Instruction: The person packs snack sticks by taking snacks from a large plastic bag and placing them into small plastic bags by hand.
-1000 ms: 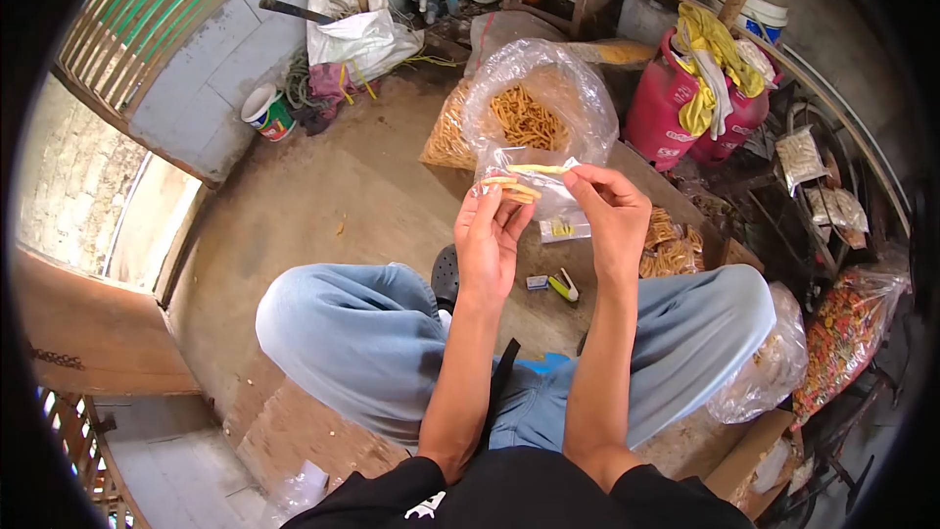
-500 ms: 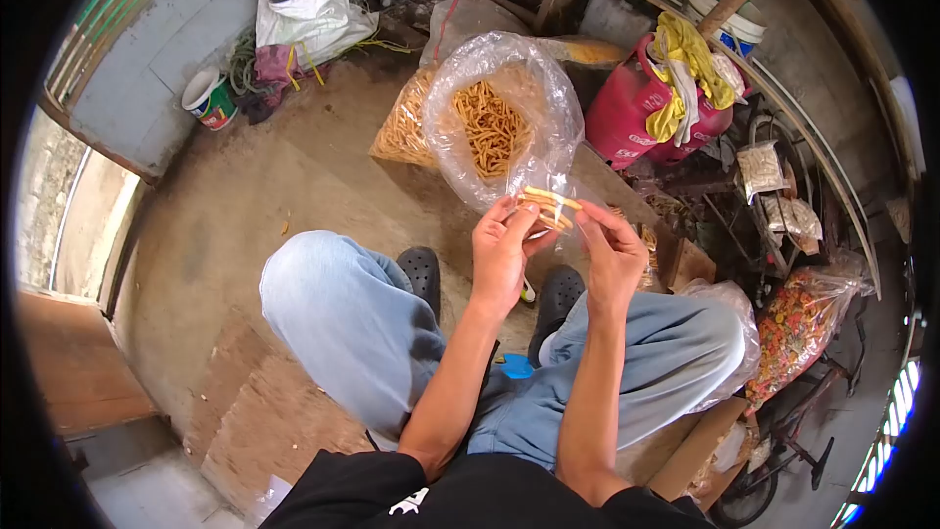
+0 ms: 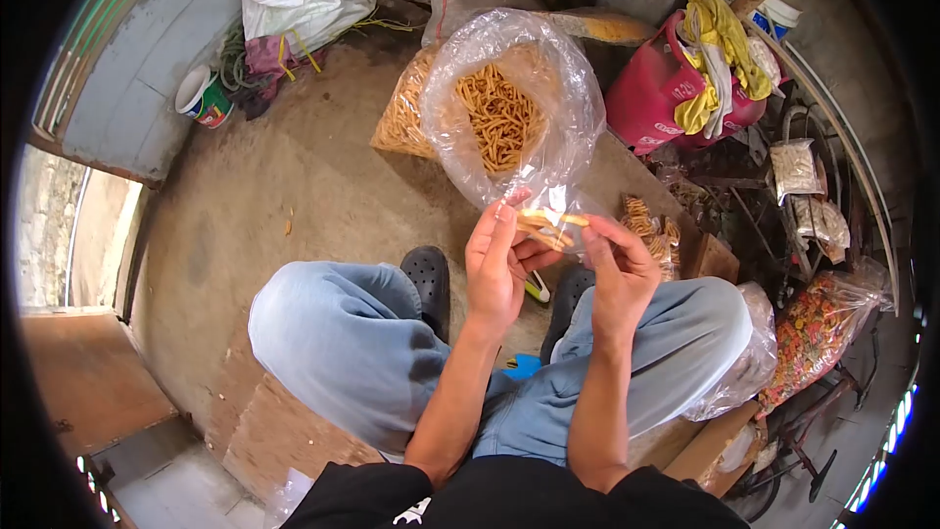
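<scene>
Above the floor in front of my knees, a small clear plastic bag (image 3: 544, 235) with a few stick snacks (image 3: 548, 219) is held between my hands. My left hand (image 3: 495, 264) is closed on its left side, thumb up. At the right side, my right hand (image 3: 621, 279) pinches the bag close to the end of one pale yellow stick; whether the fingers also grip that stick, I cannot tell. Just beyond stands a big open clear plastic sack (image 3: 578, 118) of brown stick snacks (image 3: 497, 118).
Several filled small packs (image 3: 650, 230) lie right of my right hand. Pink gas cylinders (image 3: 641, 98) draped with yellow cloth (image 3: 720, 49) stand farther right. A bag of colourful snacks (image 3: 818, 338) leans near my right knee. A green-handled tool (image 3: 537, 287) lies between my shoes.
The view has shifted slightly. My hands still hold the small bag, and its sticks sit at a somewhat different angle. More of the filled packs at the right show now.
</scene>
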`<state>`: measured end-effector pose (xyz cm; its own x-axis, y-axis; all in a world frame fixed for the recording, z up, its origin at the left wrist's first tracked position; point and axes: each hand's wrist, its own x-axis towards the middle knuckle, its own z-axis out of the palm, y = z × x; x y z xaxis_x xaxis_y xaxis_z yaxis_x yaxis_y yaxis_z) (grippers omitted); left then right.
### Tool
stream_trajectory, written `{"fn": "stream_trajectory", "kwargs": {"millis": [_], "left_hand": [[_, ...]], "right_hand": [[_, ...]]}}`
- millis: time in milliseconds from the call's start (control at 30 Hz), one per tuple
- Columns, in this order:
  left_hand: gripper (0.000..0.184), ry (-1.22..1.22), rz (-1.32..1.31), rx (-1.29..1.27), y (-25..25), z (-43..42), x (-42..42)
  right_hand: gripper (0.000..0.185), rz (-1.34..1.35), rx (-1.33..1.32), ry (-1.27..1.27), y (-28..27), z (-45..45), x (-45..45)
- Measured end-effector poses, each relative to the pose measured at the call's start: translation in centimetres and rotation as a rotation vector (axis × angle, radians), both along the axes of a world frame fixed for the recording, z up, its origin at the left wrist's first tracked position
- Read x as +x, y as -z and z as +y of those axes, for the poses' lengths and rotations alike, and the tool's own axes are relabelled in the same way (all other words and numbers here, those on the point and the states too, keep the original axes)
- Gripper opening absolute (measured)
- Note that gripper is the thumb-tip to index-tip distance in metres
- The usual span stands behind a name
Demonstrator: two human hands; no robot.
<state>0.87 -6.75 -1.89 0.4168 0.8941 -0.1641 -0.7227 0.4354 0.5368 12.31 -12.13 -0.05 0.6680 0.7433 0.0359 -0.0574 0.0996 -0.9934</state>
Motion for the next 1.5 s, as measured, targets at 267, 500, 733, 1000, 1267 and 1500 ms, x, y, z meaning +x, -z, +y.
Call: {"fn": "stream_trajectory", "kwargs": {"millis": [267,500,733,1000,1267,1500], "left_hand": [[0.028,-0.141,0.147,-0.050,1.4,0.7,-0.2],[0.026,-0.128,0.158,-0.086,1.7,1.2,-0.2],[0.024,-0.165,0.137,-0.094,2.0,1.4,-0.3],[0.023,-0.175,0.088,-0.064,2.7,1.2,-0.9],[0.015,-0.183,-0.135,-0.336,4.5,0.9,-0.2],[0.013,-0.321,-0.126,-0.454,6.5,2.2,-1.4]], "right_hand": [[0.018,0.017,0.051,-0.105,1.7,1.9,-1.0],[0.022,0.012,-0.147,-0.234,1.1,1.8,-1.1],[0.021,0.058,-0.107,-0.184,1.1,1.6,-1.1],[0.021,-0.009,-0.066,-0.178,1.8,1.2,-1.5],[0.016,-0.161,-0.171,-0.250,2.7,1.0,-2.5],[0.025,0.030,-0.125,-0.030,2.6,3.5,1.3]]}}
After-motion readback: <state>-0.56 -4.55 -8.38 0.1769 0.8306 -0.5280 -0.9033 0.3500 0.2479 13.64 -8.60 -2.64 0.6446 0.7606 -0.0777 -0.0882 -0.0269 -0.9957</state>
